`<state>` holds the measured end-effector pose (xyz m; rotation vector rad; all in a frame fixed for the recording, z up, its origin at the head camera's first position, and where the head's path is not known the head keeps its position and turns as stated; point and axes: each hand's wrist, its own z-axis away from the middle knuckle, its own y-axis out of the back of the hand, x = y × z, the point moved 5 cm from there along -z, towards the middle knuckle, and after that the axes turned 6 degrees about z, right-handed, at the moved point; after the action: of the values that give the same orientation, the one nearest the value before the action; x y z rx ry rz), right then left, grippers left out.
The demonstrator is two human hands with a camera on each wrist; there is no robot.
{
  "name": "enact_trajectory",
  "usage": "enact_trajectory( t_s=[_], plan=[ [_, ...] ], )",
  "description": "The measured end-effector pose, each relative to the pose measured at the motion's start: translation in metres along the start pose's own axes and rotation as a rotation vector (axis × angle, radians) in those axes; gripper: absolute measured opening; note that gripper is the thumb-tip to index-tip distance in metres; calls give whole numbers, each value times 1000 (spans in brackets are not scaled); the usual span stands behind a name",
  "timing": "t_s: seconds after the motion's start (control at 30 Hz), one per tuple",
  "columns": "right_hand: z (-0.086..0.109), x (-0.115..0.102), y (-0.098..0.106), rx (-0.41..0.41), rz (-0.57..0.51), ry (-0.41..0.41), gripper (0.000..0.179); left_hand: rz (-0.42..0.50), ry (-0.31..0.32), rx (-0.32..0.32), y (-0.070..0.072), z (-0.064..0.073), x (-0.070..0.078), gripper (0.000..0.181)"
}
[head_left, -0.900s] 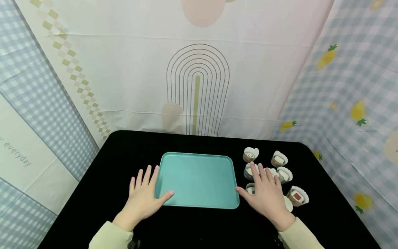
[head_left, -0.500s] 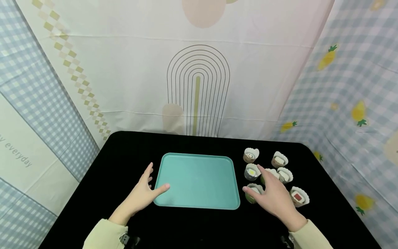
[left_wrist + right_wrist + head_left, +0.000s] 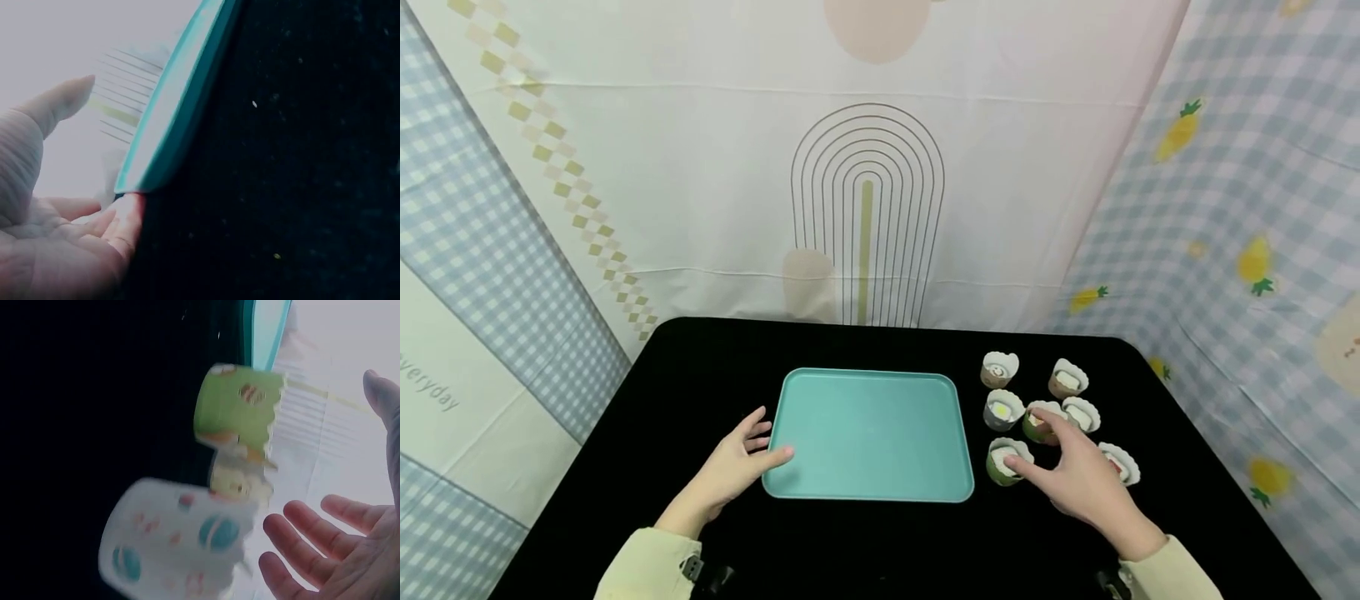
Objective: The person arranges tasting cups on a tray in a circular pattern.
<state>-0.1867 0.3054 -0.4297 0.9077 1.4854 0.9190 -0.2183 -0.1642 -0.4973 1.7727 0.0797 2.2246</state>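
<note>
A turquoise tray (image 3: pixel 868 437) lies flat on the black table. My left hand (image 3: pixel 730 467) is at its left edge, thumb over the rim and fingers loosely bent. In the left wrist view, fingertips (image 3: pixel 130 209) are right at the tray's corner (image 3: pixel 147 169). My right hand (image 3: pixel 1086 479) hovers among paper baking cups, thumb and fingers spread apart and nothing between them. Its thumb overlaps a green cup (image 3: pixel 1002 475) with white filling in the head view. The forefinger overlaps another green cup (image 3: pixel 1036 432). The right wrist view shows a green cup (image 3: pixel 237 409) and a white patterned cup (image 3: pixel 172 544) beside the hand.
Further cups hold pale contents: one with a yellow centre (image 3: pixel 1002 411), one with a swirl (image 3: pixel 997 377), and two at the right, a back cup (image 3: pixel 1067 381) and a middle cup (image 3: pixel 1084 412). A red-centred cup (image 3: pixel 1122 462) is partly behind the right hand. A white printed curtain (image 3: pixel 730 192) stands behind the table.
Both hands have turned from flat, palms down, to sideways with fingers bent. The right hand has moved right and lower over the cups, and the left hand slightly left along the tray's edge.
</note>
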Motion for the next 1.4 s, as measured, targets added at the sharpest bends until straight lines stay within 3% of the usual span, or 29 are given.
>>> enact_trajectory(
  t_s=[0.23,0.5,0.87,1.2,1.4],
  plan=[
    [14,20,14,25,20,-25,85,73,4,-36,2,-1,-6,86],
    [30,38,16,21,-5,-53,80,58,-41,-23,4,0,-6,68],
    [36,56,3,-78,-133,-85,80,93,-48,-70,6,1,-6,64],
    [39,61,-9,-33,-43,-56,87,97,-48,-65,4,-2,-9,64],
    [39,64,-13,-81,-38,-106,82,93,-48,-74,6,0,-7,65]
  ],
)
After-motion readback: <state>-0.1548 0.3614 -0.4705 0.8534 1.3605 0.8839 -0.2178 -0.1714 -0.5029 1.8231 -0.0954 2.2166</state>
